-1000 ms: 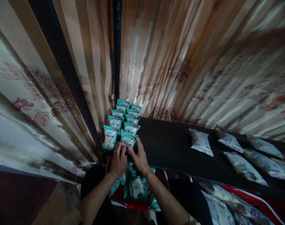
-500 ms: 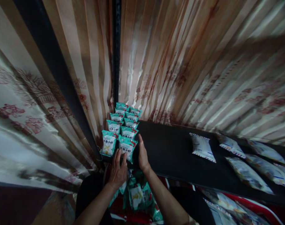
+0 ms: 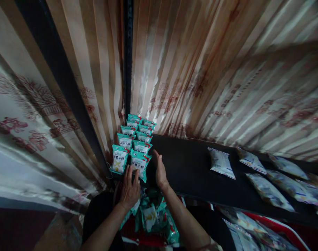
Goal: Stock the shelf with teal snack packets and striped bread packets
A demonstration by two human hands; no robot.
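Two rows of teal and white snack bags (image 3: 140,164) stand upright at the left end of a black shelf (image 3: 185,164). My left hand (image 3: 131,190) has its fingers spread, and its fingertips rest at the lower front of the nearest bag in the right row. Just right of that row is my right hand (image 3: 160,170), fingers stretched out and palm turned toward the bags, with a small gap between. Neither hand grips anything. Below my forearms, more loose teal bags (image 3: 149,218) fill a red basket (image 3: 145,238).
Clear-and-white packets with striped edges (image 3: 221,163) lie on the shelf's right part. Another red container (image 3: 281,226) below holds similar packets. Printed curtains (image 3: 169,69) hang behind and to the left, with a dark post (image 3: 127,62) at the corner.
My right hand has moved slightly away from the right row of bags. My left hand stays at the front bag. The whole view has shifted a little.
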